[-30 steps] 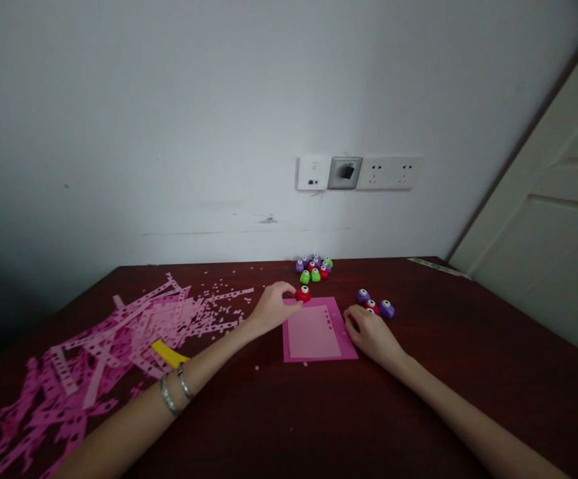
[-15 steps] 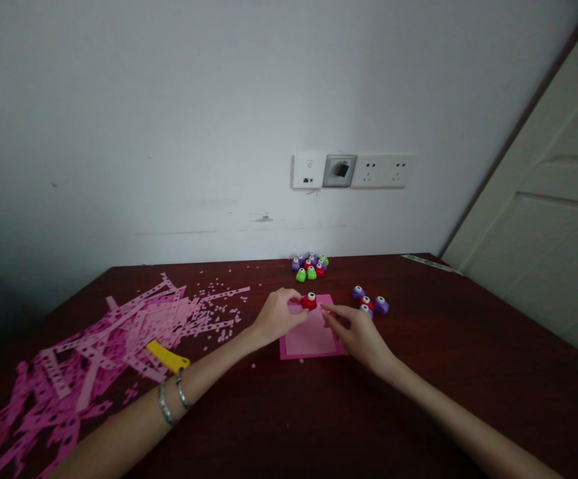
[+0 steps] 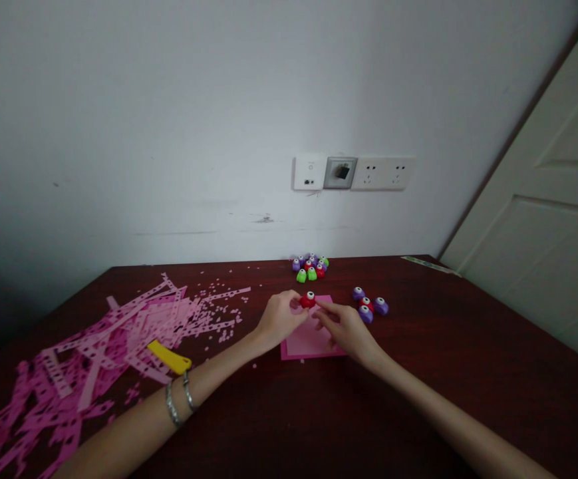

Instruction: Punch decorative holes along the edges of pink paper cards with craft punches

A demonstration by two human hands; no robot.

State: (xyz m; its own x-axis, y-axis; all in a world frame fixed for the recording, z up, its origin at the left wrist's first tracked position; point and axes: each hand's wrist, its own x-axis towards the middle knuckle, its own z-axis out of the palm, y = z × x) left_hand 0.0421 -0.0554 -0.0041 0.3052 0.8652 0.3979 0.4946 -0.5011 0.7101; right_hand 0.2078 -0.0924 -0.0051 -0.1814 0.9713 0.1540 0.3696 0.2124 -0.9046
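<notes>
My left hand (image 3: 281, 319) is closed around a small red paper punch (image 3: 307, 301) with a white, dark-centred button on top, held over the upper part of the pink paper sheets (image 3: 308, 344). My right hand (image 3: 346, 326) is at the punch's right side, its thumb and forefinger bent together in a pinch by the punch. Whatever lies between those fingertips is too small to make out against the pink paper. A lighter pink sheet rests on a darker pink one, both partly covered by my hands.
Several purple, green and red punches (image 3: 311, 273) cluster near the wall, and more purple and red punches (image 3: 366, 313) sit right of the paper. Pink strips full of holes (image 3: 114, 339), scattered paper bits and a yellow-handled tool (image 3: 169, 357) lie left. Sockets (image 3: 381, 173) are on the wall.
My right hand has moved slightly left, bringing its fingertips up to the red punch. The left hand still grips the punch in nearly the same place.
</notes>
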